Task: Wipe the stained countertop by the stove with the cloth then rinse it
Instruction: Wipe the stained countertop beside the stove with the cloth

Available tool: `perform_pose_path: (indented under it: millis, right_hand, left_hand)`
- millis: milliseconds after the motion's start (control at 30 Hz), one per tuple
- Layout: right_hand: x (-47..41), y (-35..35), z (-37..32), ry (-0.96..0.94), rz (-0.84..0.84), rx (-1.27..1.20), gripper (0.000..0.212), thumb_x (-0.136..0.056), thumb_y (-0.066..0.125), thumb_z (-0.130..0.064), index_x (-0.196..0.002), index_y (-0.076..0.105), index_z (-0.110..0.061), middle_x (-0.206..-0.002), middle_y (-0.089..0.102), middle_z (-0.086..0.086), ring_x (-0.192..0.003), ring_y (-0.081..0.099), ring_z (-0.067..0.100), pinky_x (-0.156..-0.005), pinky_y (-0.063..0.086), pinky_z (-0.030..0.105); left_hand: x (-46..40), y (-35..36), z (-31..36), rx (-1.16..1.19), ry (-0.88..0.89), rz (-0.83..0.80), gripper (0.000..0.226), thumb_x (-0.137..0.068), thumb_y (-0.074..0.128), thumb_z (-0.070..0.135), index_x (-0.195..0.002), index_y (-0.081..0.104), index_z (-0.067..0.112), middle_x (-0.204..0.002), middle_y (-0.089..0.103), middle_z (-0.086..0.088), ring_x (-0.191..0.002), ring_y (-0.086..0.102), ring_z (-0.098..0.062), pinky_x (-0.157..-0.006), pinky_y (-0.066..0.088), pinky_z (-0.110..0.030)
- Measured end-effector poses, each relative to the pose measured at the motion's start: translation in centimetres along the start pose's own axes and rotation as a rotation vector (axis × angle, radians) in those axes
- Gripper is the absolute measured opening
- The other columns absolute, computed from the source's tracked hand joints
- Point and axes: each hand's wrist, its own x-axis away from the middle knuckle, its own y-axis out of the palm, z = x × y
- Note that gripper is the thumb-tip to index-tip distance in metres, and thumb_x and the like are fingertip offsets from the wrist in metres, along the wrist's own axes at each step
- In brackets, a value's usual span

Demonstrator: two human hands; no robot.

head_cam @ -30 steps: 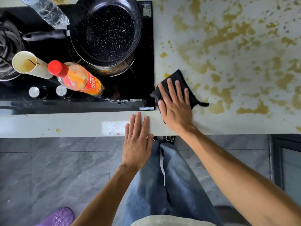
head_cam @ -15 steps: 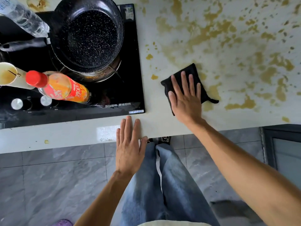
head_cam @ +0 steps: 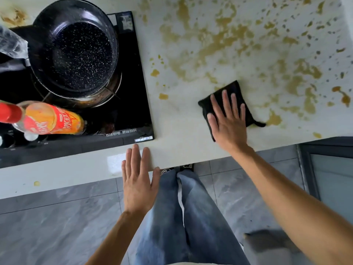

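A black cloth lies flat on the pale countertop, to the right of the black stove. My right hand presses flat on the cloth with fingers spread. Yellow-brown stains cover the countertop beyond and to the right of the cloth; the strip between stove and cloth looks mostly clean. My left hand rests flat on the counter's front edge, fingers extended, holding nothing.
On the stove sit a speckled black pan and an orange drink bottle with a red cap. A clear plastic bottle shows at the far left. Grey tiled floor and my jeans lie below the counter edge.
My right hand has slid the cloth to the right, away from the stove's edge, across the stains. My left hand has stayed on the counter edge.
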Motion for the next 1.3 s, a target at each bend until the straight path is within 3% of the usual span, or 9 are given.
perform_pose_path:
  millis: [167, 300, 367, 500, 633, 900, 1067, 1300]
  right_hand:
    - [-2.7, 0.5, -3.7, 0.147, 0.035, -0.045, 0.061, -0.112, 0.021, -0.051, -0.169, 0.014, -0.03, -0.178, 0.006, 0.009, -0.164, 0.004, 0.034, -0.131, 0.007, 0.058]
    - [3.5, 1.8, -1.8, -0.134, -0.015, 0.012, 0.062, -0.111, 0.03, -0.053, -0.168, 0.018, -0.033, -0.178, 0.008, 0.005, -0.165, 0.006, 0.03, -0.131, 0.008, 0.054]
    - [4.1, 1.4, 1.1, -0.185, -0.024, 0.021, 0.062, -0.11, 0.032, -0.054, -0.168, 0.02, -0.036, -0.178, 0.01, 0.003, -0.165, 0.008, 0.028, -0.131, 0.012, 0.054]
    - [-0.8, -0.2, 2.8, 0.033, 0.011, 0.0, 0.061, -0.111, 0.023, -0.053, -0.168, 0.019, -0.034, -0.178, 0.009, 0.005, -0.164, 0.007, 0.03, -0.131, 0.011, 0.057]
    - [-6.0, -0.4, -2.1, 0.163, 0.05, -0.057, 0.06, -0.112, 0.022, -0.051, -0.169, 0.013, -0.032, -0.178, 0.006, 0.009, -0.164, 0.004, 0.034, -0.13, 0.007, 0.059]
    - [1.4, 2.2, -6.9, -0.234, -0.007, -0.026, 0.061, -0.11, 0.035, -0.05, -0.167, 0.024, -0.033, -0.177, 0.012, 0.009, -0.164, 0.01, 0.034, -0.129, 0.013, 0.06]
    - [-4.5, 1.8, -11.5, -0.387, -0.005, -0.039, 0.057, -0.11, 0.037, -0.048, -0.166, 0.028, -0.036, -0.177, 0.017, 0.005, -0.163, 0.015, 0.033, -0.13, 0.012, 0.057]
    - [-13.5, 0.1, -11.7, -0.294, 0.003, -0.051, 0.062, -0.109, 0.028, -0.051, -0.168, 0.019, -0.034, -0.178, 0.012, 0.004, -0.164, 0.01, 0.029, -0.13, 0.011, 0.056]
  left_hand:
    - [0.1, 0.3, 0.0, -0.014, 0.0, 0.001, 0.07, -0.107, 0.036, 0.047, -0.167, 0.035, 0.011, -0.18, 0.017, -0.013, -0.169, 0.003, -0.031, -0.135, 0.013, -0.057]
    - [0.0, 0.5, -0.1, -0.01, 0.004, 0.02, 0.07, -0.107, 0.037, 0.047, -0.167, 0.035, 0.011, -0.18, 0.017, -0.013, -0.169, 0.003, -0.031, -0.134, 0.015, -0.061]
    - [-0.1, 0.7, 0.1, -0.011, -0.004, 0.023, 0.069, -0.106, 0.038, 0.045, -0.166, 0.035, 0.011, -0.18, 0.017, -0.013, -0.169, 0.004, -0.031, -0.134, 0.016, -0.062]
    - [-0.1, 0.8, 0.3, 0.0, -0.009, 0.018, 0.07, -0.106, 0.039, 0.046, -0.166, 0.036, 0.011, -0.18, 0.018, -0.012, -0.169, 0.006, -0.032, -0.133, 0.017, -0.061]
    - [-0.2, 0.3, 0.4, 0.017, -0.016, 0.007, 0.07, -0.106, 0.039, 0.046, -0.166, 0.037, 0.011, -0.18, 0.017, -0.011, -0.169, 0.005, -0.03, -0.134, 0.016, -0.059]
    - [-0.1, 0.6, 0.3, 0.009, -0.013, 0.034, 0.068, -0.107, 0.04, 0.043, -0.167, 0.036, 0.012, -0.181, 0.014, -0.008, -0.17, 0.002, -0.027, -0.136, 0.012, -0.054]
    - [0.0, 0.9, 0.0, -0.023, 0.007, 0.04, 0.068, -0.107, 0.042, 0.042, -0.168, 0.032, 0.014, -0.181, 0.012, -0.007, -0.17, 0.002, -0.028, -0.138, 0.005, -0.045]
    - [-0.3, 1.7, -0.4, -0.037, 0.012, 0.074, 0.069, -0.107, 0.046, 0.041, -0.17, 0.03, 0.017, -0.181, 0.013, -0.005, -0.169, 0.009, -0.032, -0.138, 0.004, -0.046]
